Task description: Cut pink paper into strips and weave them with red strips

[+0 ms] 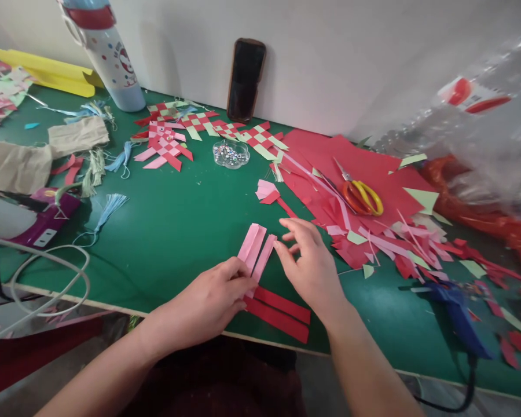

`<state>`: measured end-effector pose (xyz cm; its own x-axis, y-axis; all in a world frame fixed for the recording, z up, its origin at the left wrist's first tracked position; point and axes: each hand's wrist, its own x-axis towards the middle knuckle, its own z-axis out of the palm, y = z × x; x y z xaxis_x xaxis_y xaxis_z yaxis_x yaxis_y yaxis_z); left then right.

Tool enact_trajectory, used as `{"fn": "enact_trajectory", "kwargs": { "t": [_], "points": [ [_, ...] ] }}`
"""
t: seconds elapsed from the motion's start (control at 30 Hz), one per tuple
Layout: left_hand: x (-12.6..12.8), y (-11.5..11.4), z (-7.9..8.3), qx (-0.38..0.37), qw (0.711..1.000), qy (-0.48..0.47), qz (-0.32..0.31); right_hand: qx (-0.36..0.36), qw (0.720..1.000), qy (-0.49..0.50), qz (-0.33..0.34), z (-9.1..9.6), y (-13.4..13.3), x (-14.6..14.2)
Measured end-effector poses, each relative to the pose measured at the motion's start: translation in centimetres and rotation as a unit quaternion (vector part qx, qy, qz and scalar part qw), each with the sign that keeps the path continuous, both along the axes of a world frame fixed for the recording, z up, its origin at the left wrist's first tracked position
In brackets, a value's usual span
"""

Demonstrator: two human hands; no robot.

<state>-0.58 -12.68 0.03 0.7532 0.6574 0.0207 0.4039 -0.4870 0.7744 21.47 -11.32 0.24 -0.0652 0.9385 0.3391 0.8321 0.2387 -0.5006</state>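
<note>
Pink paper strips (250,243) and red paper strips (282,313) cross each other near the table's front edge. My left hand (219,295) is closed on the crossing, thumb and fingers pinching the strips there; the join itself is hidden under the fingers. The pink strips point away from me, the red ones to the right. At the far tip of the right pink strip is my right hand (306,260), fingers curved and apart; its thumb is at the strip's end, and I cannot tell whether it touches.
Woven paper fish (167,142) lie behind, beside a clear dish of beads (231,154). Scissors (359,194) rest on red paper (338,156) at right, near scraps and a blue glue gun (458,318). A phone (246,80) and bottle (108,58) stand at the back.
</note>
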Motion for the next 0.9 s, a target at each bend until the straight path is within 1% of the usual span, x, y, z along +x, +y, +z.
{"fn": "enact_trajectory", "kwargs": {
  "t": [0.07,0.1,0.2,0.27,0.33,0.47,0.63,0.77,0.83,0.9],
  "points": [
    [0.0,0.0,0.2,-0.001,1.000,-0.003,-0.001,0.068,0.997,-0.043,0.020,0.6,-1.7,0.2],
    [0.0,0.0,0.2,-0.001,1.000,-0.006,-0.001,0.082,0.994,-0.059,0.043,0.9,-2.8,0.2],
    [0.1,0.0,0.3,0.005,1.000,-0.015,0.000,0.068,0.987,-0.076,0.122,0.8,-6.6,-0.3],
    [0.1,-0.1,0.3,0.016,1.000,-0.015,0.003,0.054,0.984,-0.105,0.135,0.2,-8.6,-0.6],
    [0.1,-0.2,0.2,0.028,1.000,-0.009,0.008,0.055,0.980,-0.130,0.142,-0.5,-9.9,-0.8],
    [0.2,-0.3,0.3,0.043,0.999,0.004,0.006,0.072,0.975,-0.151,0.144,-1.5,-10.4,-0.7],
    [0.2,-0.4,0.5,0.069,0.997,0.022,0.000,0.090,0.977,-0.134,0.139,-1.6,-10.2,-0.7],
    [-0.4,-0.1,0.7,0.087,0.996,0.012,-0.009,0.085,0.980,-0.119,0.137,-1.7,-10.3,-0.8],
    [-0.7,0.1,0.9,0.115,0.993,0.021,-0.017,0.084,0.981,-0.110,0.135,-1.8,-10.3,-0.8],
    [-0.9,0.4,1.2,0.171,0.983,0.057,-0.033,0.085,0.982,-0.102,0.133,-1.9,-10.3,-0.7]
  ]
}}
